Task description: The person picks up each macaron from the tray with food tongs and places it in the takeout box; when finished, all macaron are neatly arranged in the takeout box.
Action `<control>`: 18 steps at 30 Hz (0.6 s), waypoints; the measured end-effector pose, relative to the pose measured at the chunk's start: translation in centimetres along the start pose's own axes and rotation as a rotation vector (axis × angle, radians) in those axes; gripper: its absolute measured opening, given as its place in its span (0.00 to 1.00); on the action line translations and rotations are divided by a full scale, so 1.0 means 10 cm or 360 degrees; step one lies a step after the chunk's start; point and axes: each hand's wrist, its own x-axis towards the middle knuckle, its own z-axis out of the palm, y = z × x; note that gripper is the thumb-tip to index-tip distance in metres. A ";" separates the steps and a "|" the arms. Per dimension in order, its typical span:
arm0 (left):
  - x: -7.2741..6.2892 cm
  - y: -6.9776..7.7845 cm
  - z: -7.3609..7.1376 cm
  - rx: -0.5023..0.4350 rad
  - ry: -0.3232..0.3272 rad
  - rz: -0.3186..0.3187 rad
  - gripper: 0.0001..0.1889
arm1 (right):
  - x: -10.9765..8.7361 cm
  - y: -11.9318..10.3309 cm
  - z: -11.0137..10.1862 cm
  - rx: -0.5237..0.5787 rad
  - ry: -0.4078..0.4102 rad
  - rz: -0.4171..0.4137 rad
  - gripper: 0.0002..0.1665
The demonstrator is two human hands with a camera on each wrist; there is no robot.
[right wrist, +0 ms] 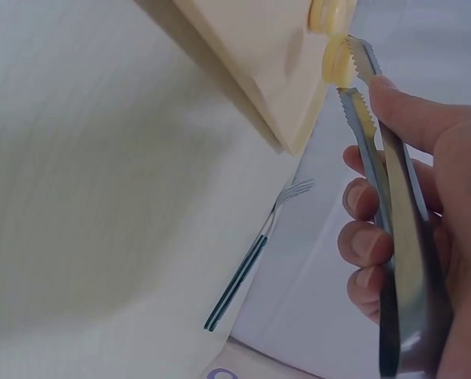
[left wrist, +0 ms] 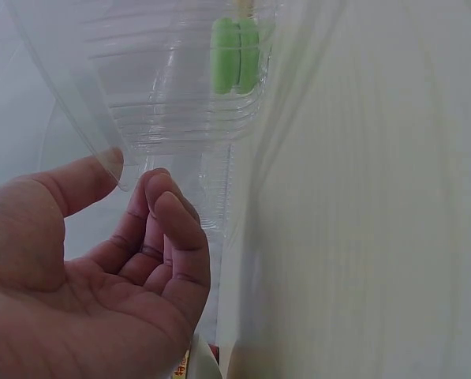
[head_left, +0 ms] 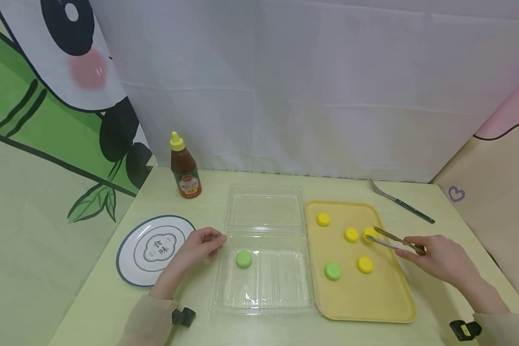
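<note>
My right hand [head_left: 442, 257] grips metal tongs [right wrist: 405, 237] with serrated tips. Their tips stand on either side of a yellow macaron [head_left: 368, 234] on the yellow tray [head_left: 382, 302]. Other yellow macarons [head_left: 365, 265] and one green macaron [head_left: 333, 271] lie on the same tray. At the left, my left hand [head_left: 201, 247] pinches the edge of an open clear plastic container [head_left: 281, 283] between thumb and curled fingers. Inside its near half sits a green macaron [head_left: 244, 259], seen edge-on through the plastic in the left wrist view.
A white plate [head_left: 131, 252] with a dark rim lies at the left, partly behind my left forearm. Behind it stands a sauce bottle [head_left: 185, 168] with a yellow cap. A fork [head_left: 402, 203] rests beyond the tray at the back right. White cloth [head_left: 285, 96] hangs along the table's far edge.
</note>
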 end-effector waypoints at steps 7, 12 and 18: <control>-0.01 0.00 0.00 0.0003 -0.0002 -0.0001 0.13 | 0.10 -0.08 -0.05 -0.0020 0.0098 -0.0092 0.21; -0.01 0.00 0.00 0.0012 -0.0003 0.0006 0.12 | 0.19 -0.19 -0.08 -0.0036 0.0116 -0.0145 0.17; 0.00 0.00 0.00 0.0013 -0.0002 0.0007 0.12 | 0.30 -0.34 -0.10 -0.0065 0.0216 -0.0315 0.11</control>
